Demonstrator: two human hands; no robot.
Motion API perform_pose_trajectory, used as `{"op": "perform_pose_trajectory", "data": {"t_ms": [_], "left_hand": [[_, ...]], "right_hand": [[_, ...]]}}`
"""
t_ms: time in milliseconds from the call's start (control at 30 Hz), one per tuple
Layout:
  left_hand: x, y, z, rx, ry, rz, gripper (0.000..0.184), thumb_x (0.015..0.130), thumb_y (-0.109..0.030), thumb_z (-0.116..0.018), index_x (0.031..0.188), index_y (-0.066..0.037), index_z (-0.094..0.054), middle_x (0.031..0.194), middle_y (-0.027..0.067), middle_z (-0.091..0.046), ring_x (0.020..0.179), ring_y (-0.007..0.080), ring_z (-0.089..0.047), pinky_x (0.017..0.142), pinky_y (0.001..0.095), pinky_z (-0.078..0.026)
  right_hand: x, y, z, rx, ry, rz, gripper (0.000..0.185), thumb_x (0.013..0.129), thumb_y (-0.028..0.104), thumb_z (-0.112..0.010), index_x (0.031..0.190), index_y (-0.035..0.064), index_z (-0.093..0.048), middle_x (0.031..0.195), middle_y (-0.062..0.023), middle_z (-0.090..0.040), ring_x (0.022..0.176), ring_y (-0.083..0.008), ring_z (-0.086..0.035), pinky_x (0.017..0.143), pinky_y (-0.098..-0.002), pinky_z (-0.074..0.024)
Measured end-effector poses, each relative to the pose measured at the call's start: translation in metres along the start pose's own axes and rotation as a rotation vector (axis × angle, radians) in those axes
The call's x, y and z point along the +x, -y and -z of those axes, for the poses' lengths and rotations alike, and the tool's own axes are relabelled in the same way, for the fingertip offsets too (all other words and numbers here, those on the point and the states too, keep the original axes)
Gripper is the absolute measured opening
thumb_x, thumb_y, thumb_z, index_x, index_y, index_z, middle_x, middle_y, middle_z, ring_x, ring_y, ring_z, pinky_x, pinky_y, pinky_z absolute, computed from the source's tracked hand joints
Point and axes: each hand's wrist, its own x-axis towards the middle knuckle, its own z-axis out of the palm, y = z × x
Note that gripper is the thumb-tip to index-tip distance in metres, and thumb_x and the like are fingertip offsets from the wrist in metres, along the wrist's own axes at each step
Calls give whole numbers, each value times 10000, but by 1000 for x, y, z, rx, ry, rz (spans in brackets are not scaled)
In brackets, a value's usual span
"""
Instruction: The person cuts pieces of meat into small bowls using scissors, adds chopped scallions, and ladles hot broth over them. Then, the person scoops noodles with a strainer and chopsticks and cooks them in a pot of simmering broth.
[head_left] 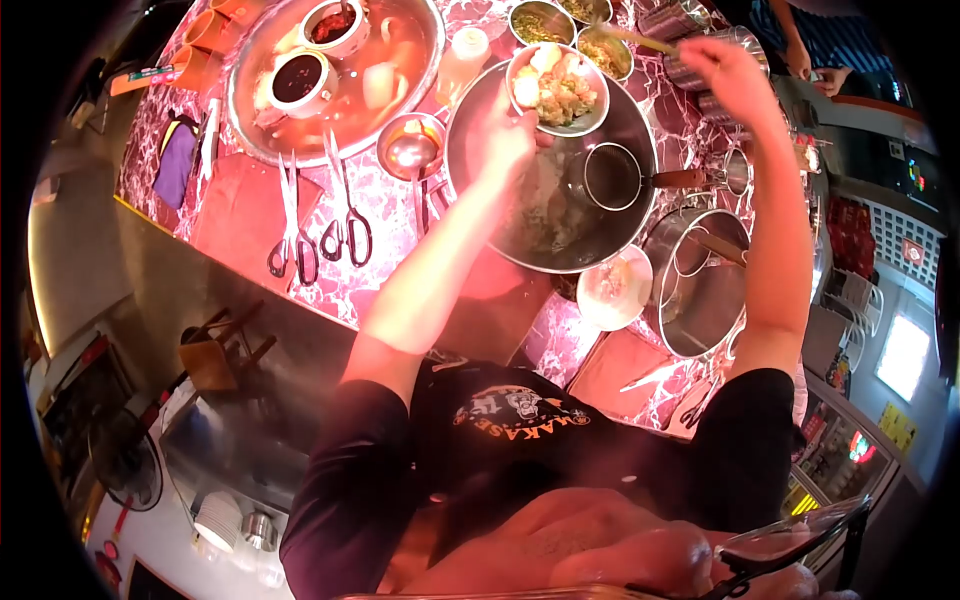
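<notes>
The surface is pink marbled with white veins. On it lie a wide tray of reddish liquid, a bottle just beside it, a metal bowl and two pairs of scissors, side by side. Near the middle stands a big pot, a smaller pot to its right and a pale bowl between them. Reddish mats lie at the near edge.

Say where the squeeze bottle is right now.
In the head view, the squeeze bottle is near the top, left of centre, between the large round tray and the big metal pot, just beyond the small metal bowl.
</notes>
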Motion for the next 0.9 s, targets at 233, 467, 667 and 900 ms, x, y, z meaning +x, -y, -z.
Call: {"op": "perform_pose_trajectory", "data": {"t_ms": [233,467,667,900], "left_hand": [[-21,0,3,-46,29,-50,590,933,3,-489,1488,-169,-389,939,57,-652,577,103,-599,508,226,-463],[-69,30,43,-29,22,-13,580,951,-2,-502,1498,-136,-362,881,59,-642,552,101,-574,492,220,-448],[-162,20,93,-55,-16,82,572,943,9,-525,1484,-81,-361,831,51,-649,529,93,-559,488,207,-440],[-233,40,145,38,-116,155,405,923,-3,-574,1318,-15,-483,762,69,-657,526,110,-550,493,233,-433]], "right_hand": [[-31,8,-6,-70,-109,14,308,889,331,-659,1092,109,-722,905,-155,-714,787,-302,-692,732,-382,-534],[59,-26,-148,-573,408,-201,347,808,200,-598,1095,39,-706,1186,-189,-662,1091,-349,-638,951,-439,-496],[12,98,-179,363,-189,204,967,661,526,-817,1394,18,-443,1361,-210,-522,1295,-313,-493,1074,-389,-404],[29,172,-243,437,-272,-96,885,602,489,-832,1275,27,-489,1237,-201,-594,1148,-327,-596,963,-419,-480]]}}
